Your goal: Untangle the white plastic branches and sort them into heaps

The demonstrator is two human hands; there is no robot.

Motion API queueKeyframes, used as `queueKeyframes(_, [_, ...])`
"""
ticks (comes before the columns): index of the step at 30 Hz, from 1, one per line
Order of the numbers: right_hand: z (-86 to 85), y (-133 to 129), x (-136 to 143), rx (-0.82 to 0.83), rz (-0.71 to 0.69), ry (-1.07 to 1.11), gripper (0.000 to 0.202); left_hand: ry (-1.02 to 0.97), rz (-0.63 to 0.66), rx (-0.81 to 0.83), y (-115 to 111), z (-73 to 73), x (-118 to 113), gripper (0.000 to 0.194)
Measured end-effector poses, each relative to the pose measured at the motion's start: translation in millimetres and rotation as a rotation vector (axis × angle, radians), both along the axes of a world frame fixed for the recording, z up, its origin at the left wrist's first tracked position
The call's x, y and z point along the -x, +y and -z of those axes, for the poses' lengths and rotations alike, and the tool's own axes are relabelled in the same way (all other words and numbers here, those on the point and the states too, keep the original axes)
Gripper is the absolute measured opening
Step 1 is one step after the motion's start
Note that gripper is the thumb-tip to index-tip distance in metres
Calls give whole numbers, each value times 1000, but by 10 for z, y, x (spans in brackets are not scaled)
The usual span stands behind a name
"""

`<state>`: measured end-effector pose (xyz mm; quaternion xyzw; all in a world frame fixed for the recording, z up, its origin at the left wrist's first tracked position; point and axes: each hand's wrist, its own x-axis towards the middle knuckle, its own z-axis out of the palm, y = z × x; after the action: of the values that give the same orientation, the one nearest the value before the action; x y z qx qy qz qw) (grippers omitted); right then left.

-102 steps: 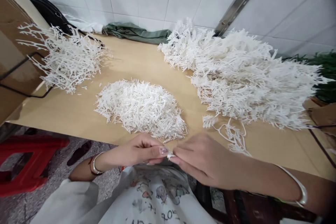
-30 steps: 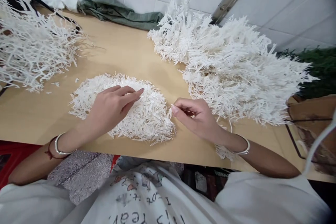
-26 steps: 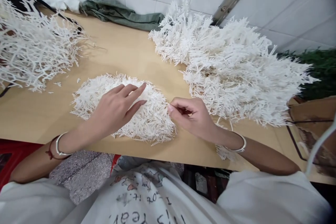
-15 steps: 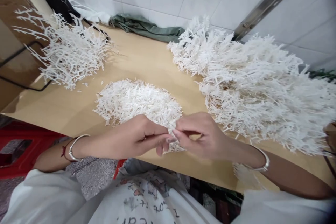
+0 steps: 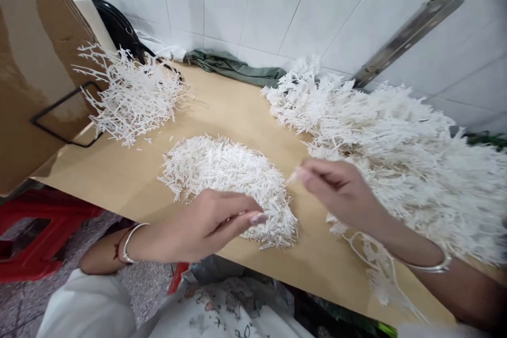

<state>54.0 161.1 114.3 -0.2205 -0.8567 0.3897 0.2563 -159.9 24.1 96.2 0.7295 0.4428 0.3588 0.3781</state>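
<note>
In the head view, the hands were apart. The right hand (image 5: 344,190), right of centre, had its thumb and fingertips pinched on a small white piece (image 5: 292,177), somewhat blurred, at the right side of the low white heap (image 5: 225,161) in the middle of the frame. The left hand (image 5: 206,224), lower centre, was at the heap's near edge with thumb and fingers drawn close; whether anything lay between them could not be told. On the tabletop (image 5: 237,103), a large pile of white sprigs (image 5: 415,142) filled the right of the frame, and white branches (image 5: 134,97) stood at upper left, well apart from the heap. Pale strands (image 5: 381,282) lay at lower right, near the bracelet (image 5: 433,266). The piece appeared thin and light: a gentle pinch at one end probably suited it best, with the left hand clear of the heap's edge and the bracelet clear of the strands, which seemed liable to snag.
</note>
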Motion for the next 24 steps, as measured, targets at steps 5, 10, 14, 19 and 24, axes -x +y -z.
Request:
queueKeyframes(5, [23,-299,253,-174,-216,7,24,39,-57,97,201,6,-128,35])
queueKeyframes(10, [43,-304,221,-25,-252,-30,30,-125,100,237,245,29,-147,46])
queueKeyframes(14, [70,-445,173,128,-267,-33,36,-131,214,288,192,48,-165,52])
queueKeyframes(19, [-5,-366,-35,217,-86,214,41,-223,225,111,-111,62,-32,53])
queueKeyframes(24, [-172,180,-138,183,330,222,41,-35,-59,-104,-230,78,112,36])
